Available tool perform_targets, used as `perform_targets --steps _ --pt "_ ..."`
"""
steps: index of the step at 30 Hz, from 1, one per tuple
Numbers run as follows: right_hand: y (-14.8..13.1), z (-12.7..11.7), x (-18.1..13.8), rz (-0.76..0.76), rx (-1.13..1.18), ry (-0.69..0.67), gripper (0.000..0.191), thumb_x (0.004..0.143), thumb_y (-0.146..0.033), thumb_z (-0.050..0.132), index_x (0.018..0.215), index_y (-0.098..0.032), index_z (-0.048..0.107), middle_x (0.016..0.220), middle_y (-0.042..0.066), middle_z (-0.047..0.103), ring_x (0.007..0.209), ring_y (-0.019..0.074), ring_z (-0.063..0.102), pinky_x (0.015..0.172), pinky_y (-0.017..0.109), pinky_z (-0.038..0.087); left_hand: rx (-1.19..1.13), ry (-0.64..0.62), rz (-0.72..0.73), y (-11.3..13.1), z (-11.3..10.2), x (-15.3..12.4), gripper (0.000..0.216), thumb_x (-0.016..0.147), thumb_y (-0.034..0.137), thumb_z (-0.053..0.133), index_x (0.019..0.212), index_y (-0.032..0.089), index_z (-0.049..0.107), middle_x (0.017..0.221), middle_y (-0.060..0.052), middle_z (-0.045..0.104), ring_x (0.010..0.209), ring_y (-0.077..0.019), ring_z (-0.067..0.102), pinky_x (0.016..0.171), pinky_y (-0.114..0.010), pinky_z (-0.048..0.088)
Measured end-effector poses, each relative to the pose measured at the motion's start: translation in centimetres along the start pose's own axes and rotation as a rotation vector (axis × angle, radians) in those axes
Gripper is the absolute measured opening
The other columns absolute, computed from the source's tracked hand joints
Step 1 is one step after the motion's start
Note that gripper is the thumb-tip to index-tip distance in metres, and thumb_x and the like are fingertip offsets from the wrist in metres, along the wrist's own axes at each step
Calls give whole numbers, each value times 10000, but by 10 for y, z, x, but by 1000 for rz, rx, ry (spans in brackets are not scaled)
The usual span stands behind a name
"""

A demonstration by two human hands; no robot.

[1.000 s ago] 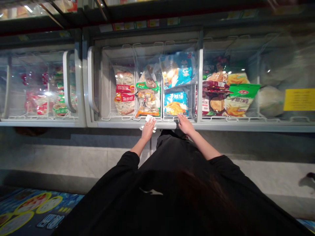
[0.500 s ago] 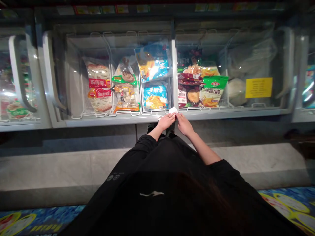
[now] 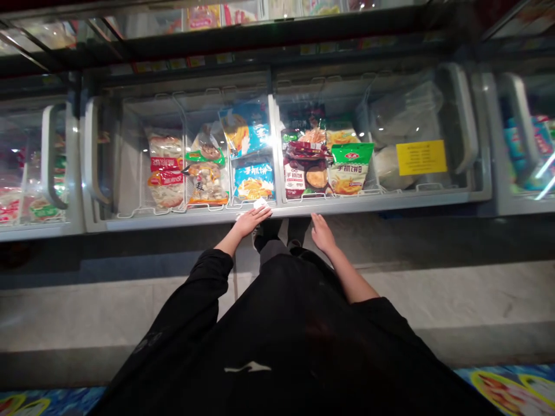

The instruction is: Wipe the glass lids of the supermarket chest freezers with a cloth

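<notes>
Two bare hands showing on my head feed, both at the freezer front. Are you reading the left one?

Yes. I'm seeing the left hand [image 3: 251, 219] lying palm down over the white cloth [image 3: 260, 203], fingers running nearly straight. Can't tell from here if it's pinching any of the cloth or only covering it.

Where's the cloth sitting, exactly?

On the front rim [image 3: 390, 201] of the freezer, under the left hand. One corner is poking out past the fingertips, just in front of the blue noodle-picture bag [image 3: 254, 180].

And the right?

Right hand [image 3: 323, 232] is reading as released. Fingers are extending together toward the rim, near its outer edge. I'm not able to confirm contact. It's sitting apart from the left hand.

What am I looking at inside?

Bags are lying in white wire compartments under glass. Red-banded bags [image 3: 166, 173] are filling the left side, then an orange-edged bag [image 3: 208, 188], then the blue one. Right of the middle bar [image 3: 272, 150], dark red packs [image 3: 307, 153] are lying beside a green-topped bag [image 3: 352, 167].

The yellow notice [image 3: 420, 157]?

It's showing farther right, in front of whitish bags [image 3: 388, 167]. I'm finding its print too blurred to read.
</notes>
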State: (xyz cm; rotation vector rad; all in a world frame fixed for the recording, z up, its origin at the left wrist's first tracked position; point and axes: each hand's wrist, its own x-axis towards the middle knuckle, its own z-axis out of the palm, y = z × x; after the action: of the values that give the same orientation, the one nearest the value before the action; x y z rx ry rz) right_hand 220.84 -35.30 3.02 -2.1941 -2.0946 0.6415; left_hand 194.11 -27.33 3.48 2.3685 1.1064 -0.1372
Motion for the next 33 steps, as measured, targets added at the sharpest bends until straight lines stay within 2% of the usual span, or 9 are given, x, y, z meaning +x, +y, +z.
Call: perform_targets --steps 5,12,17,20,22,25,28,33 --pt "24 6 -2 25 49 -3 523 729 -81 265 1251 -100 261 1308 46 254 1203 131 173 1006 284 178 27 -65 63 27 -1 28 507 763 24 282 1227 230 288 1307 84 210 1211 -74 103 983 -282 101" --pt "67 -4 -2 86 76 13 517 744 -82 254 1261 -92 239 1327 49 202 1207 119 143 1000 271 175 22 -102 215 100 8 99 498 758 20 288 1213 220 307 1295 86 237 1205 -46 118 983 -245 100" --pt "104 -13 5 149 86 36 527 750 -85 251 1273 -72 189 1342 65 142 1216 121 90 1000 288 150 -6 -71 308 149 27 161 467 768 54 295 1191 248 330 1282 114 255 1194 -13 146 985 -218 118" --pt "122 -17 7 171 84 42 531 751 -83 247 1276 -63 169 1345 72 123 1218 121 66 997 292 146 -24 -19 309 170 36 185 456 774 59 285 1178 262 341 1273 109 281 1180 4 182 978 -215 151" --pt "128 -21 7 165 79 45 525 758 -90 245 1276 -63 167 1346 69 116 1219 117 51 998 287 131 -28 24 273 176 40 189 441 785 68 269 1180 251 341 1270 89 296 1175 -1 201 974 -227 168" --pt "126 -27 11 131 69 43 505 776 -115 244 1275 -73 177 1347 61 114 1220 119 38 1002 292 102 -15 83 178 173 42 176 431 799 96 271 1202 244 319 1285 73 270 1189 -30 179 982 -261 155" --pt "112 -33 19 81 64 34 491 795 -164 255 1275 -87 180 1350 55 102 1221 137 26 1001 323 88 19 117 58 155 37 149 440 801 153 318 1229 253 286 1305 75 218 1211 -71 122 993 -282 117" --pt "70 -32 46 -43 51 15 512 797 -210 298 1280 -107 165 1354 49 70 1223 151 12 999 334 90 88 156 -188 114 20 111 466 813 221 337 1265 224 223 1326 34 170 1222 -125 76 990 -313 92"
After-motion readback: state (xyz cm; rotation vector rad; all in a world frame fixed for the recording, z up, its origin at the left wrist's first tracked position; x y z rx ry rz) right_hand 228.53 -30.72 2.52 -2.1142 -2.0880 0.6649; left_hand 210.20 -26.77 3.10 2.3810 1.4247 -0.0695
